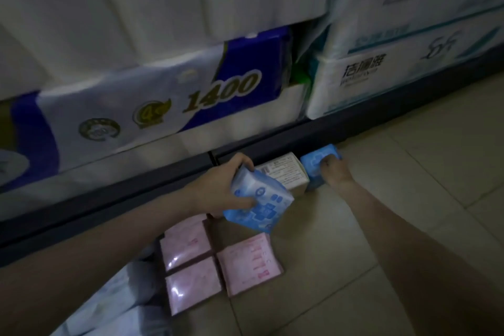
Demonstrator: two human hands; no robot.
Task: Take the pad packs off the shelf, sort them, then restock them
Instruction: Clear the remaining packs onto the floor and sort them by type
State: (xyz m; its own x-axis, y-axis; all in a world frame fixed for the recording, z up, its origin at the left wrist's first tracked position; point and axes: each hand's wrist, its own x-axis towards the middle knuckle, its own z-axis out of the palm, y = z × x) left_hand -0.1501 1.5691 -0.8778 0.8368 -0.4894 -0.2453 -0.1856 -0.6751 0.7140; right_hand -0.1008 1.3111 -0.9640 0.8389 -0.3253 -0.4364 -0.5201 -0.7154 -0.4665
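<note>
While the left hand (218, 185) keeps a blue pad pack (259, 203) lifted off the floor (409, 226), thumb on its face and fingers wrapped behind, the right hand (334, 169) reaches ahead to a second blue pack (313, 165) standing against the dark shelf base (136, 194). Those right fingers curl onto its top; it looks like a grip, probably to gather blue with blue. Between the two hands stands a beige pack (283, 172), label side up, touching the second blue one. Below the left hand, nearer the person, three pink packs (218, 262) lie flat and close together, seemingly a finished colour group. Big tissue bundles (163, 95) fill the shelf above both hands.
</note>
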